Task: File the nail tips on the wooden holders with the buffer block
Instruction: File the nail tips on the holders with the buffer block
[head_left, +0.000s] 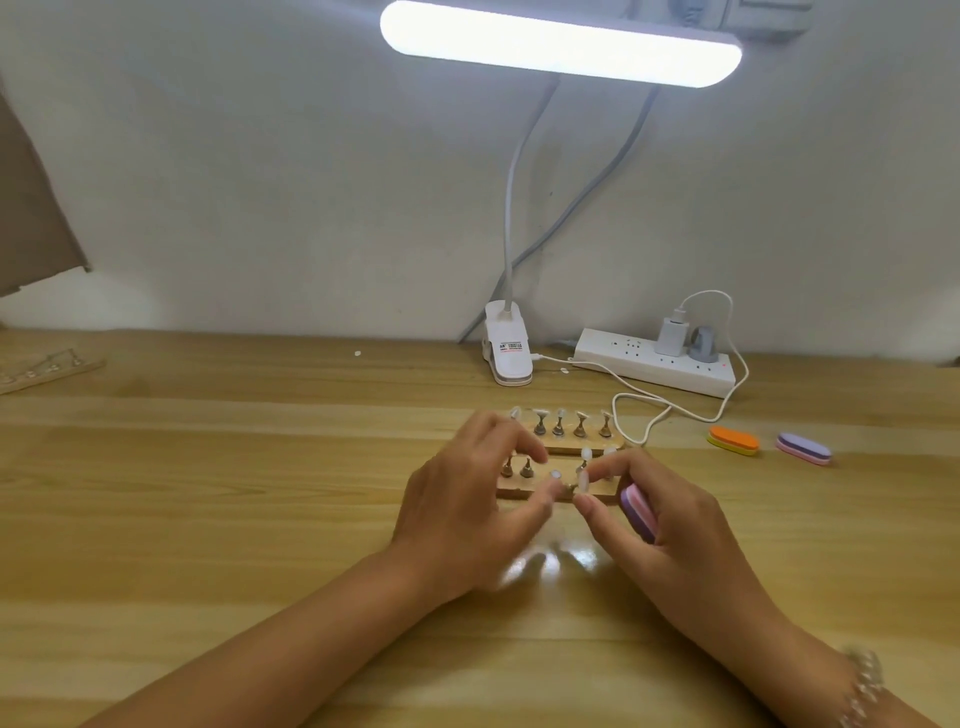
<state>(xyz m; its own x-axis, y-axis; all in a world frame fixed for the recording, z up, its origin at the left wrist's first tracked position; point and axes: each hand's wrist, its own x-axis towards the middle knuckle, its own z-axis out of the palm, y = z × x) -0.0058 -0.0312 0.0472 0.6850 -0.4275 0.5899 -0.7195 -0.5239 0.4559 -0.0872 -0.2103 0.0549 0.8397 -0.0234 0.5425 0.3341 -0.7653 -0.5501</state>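
Hovering over the near wooden holder (605, 489) on the wooden surface (208, 493), the two hands sat close together. The right grip (670, 525) pinched a pale nail tip (583, 480) between thumb and forefinger. Its other fingers curled round a pink-and-purple buffer block (640, 512) tucked against the palm. The left grip (467, 499) arched over the holder's left half, fingers bent and thumb tip close to a brass peg (565, 488); whether it pinched anything could not be told. Just behind lay the far wooden holder (571, 444), its five pegs carrying nail tips. Off to the right lay an orange buffer block (733, 440) and a purple buffer block (804, 448), near a white power strip (660, 364) and a clip-on lamp (506, 353). A beaded bracelet (865, 686) circled the right wrist.
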